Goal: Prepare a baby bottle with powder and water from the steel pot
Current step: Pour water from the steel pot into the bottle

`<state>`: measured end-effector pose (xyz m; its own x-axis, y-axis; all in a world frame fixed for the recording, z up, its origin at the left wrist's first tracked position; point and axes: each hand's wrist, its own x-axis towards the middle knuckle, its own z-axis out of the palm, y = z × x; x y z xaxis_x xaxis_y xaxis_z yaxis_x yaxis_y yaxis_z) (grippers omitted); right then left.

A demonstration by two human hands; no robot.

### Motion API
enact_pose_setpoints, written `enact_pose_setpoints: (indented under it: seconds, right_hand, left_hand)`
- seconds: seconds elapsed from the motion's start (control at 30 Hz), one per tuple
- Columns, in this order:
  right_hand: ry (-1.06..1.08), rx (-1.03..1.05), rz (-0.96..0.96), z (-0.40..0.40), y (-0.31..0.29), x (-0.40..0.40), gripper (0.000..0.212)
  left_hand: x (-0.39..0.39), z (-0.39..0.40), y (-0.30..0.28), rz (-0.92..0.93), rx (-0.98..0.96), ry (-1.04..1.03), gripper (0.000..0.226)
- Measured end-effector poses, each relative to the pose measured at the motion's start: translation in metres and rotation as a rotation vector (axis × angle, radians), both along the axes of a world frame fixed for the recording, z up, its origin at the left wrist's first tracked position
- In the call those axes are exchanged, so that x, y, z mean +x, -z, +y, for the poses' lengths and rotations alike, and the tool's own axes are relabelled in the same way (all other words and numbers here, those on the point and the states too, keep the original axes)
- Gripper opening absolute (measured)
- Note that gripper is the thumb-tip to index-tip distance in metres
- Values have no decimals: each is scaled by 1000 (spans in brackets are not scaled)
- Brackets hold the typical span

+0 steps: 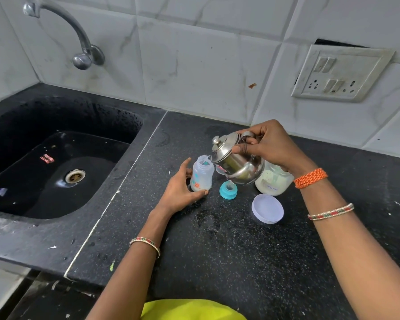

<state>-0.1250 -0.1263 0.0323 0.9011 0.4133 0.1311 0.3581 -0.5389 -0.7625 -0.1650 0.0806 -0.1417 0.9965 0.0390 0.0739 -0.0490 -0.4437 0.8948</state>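
A small clear baby bottle [202, 174] stands upright and uncapped on the black counter. My left hand [179, 189] curls around its base and holds it steady. My right hand [267, 146] grips the handle of a lidded steel pot [236, 161], tilted left with its spout over the bottle's mouth. The teal nipple cap [228, 190] lies on the counter just right of the bottle. Behind the pot stands an open powder jar [274, 181], partly hidden by it. Its round white lid [267, 209] lies in front.
A black sink [56, 162] with a drain fills the left side, under a steel tap [79, 42]. A tiled wall with a switch and socket plate [340, 75] rises behind. The counter [217, 250] is wet in spots and ends at a front edge near me.
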Motion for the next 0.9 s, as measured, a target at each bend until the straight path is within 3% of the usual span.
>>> enact_pose_setpoints:
  seconds: [0.2, 0.4, 0.67, 0.9]
  right_hand:
    - [5, -10, -24, -2, -4, 8, 45]
    - [-14, -27, 2, -6, -2, 12, 31]
    - [-24, -53, -36, -7, 1, 13, 51]
    - [-3, -61, -98, -8, -3, 7, 44]
  left_hand:
    - [1, 0, -2, 17, -5, -5, 103]
    - [1, -1, -1, 15, 14, -8, 101]
    - [-1, -1, -2, -3, 24, -6, 96]
    - [-2, 0, -2, 8, 30, -6, 93]
